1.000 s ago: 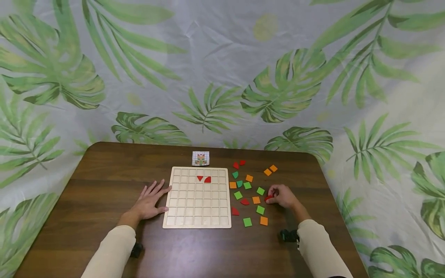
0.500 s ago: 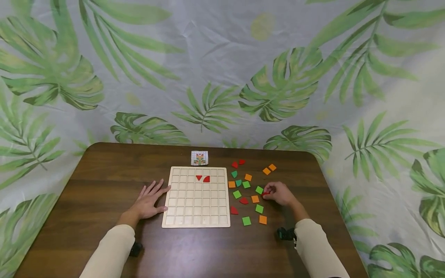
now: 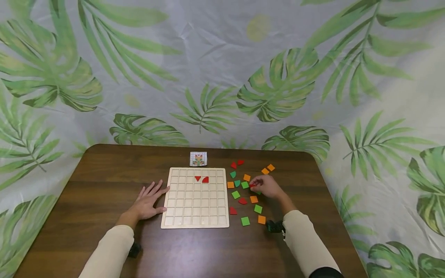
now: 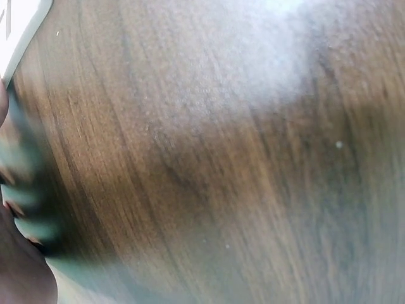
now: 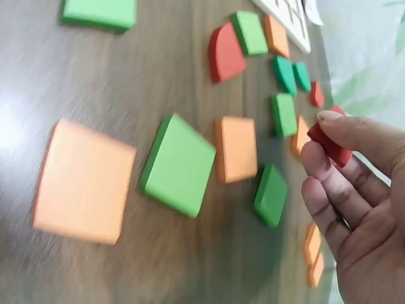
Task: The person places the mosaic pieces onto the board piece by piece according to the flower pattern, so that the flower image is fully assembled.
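Observation:
In the head view my left hand (image 3: 148, 202) lies with fingers spread at the left edge of a pale wooden grid board (image 3: 196, 212). Its fingertips touch the board's edge. Two red pieces sit in the board's upper cells: a triangle (image 3: 197, 178) and a quarter-circle (image 3: 205, 180). To the right of the board, my right hand (image 3: 267, 186) is above the loose pieces. Thumb and fingers pinch a small red piece (image 5: 332, 140), seen closely in the right wrist view; its full outline is partly covered. The left wrist view shows mostly bare tabletop, with part of the hand at its left edge.
Scattered right of the board are green squares (image 3: 245, 221), orange squares (image 3: 262, 219), red quarter-circles (image 3: 242, 200) and dark green pieces (image 3: 233, 175). A small printed pattern card (image 3: 198, 158) lies behind the board. A leaf-print cloth (image 3: 215, 77) hangs behind the table.
My right hand, pinching the red piece, has moved left and slightly away from me, over the loose pieces towards the board. The left hand stays at the board's edge.

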A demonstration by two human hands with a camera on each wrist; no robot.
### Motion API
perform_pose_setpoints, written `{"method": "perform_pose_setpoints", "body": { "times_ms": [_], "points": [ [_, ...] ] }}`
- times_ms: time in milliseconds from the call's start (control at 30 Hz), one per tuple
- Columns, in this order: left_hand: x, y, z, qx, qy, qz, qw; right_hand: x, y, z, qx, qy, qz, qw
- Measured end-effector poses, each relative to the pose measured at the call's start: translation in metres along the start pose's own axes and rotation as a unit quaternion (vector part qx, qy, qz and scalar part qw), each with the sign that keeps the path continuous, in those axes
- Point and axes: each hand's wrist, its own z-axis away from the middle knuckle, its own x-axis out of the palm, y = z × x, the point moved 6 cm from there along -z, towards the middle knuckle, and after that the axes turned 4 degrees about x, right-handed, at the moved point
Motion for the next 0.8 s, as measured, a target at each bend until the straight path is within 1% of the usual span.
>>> {"method": "perform_pose_setpoints", "body": {
  "times_ms": [233,400,567,633,800],
  "points": [
    [0.000,0.000,0.001,0.002,-0.003,-0.009,1.0000,0.011,-0.020,-0.020,-0.024,-0.011,-0.007,1.000],
    [0.001,-0.001,0.001,0.008,0.005,-0.006,0.9999,0.020,-0.031,-0.034,-0.021,-0.018,-0.022,0.999],
    [0.003,-0.004,0.001,0.015,0.015,-0.003,0.9998,0.031,-0.042,-0.049,-0.028,-0.026,-0.021,0.999],
    [0.003,-0.004,0.001,0.018,0.018,-0.003,0.9997,0.035,-0.046,-0.055,-0.027,-0.027,-0.017,0.999],
    [0.003,-0.004,0.001,0.008,0.008,-0.001,0.9999,0.045,-0.053,-0.066,-0.010,-0.028,-0.010,1.000]
  ]
}}
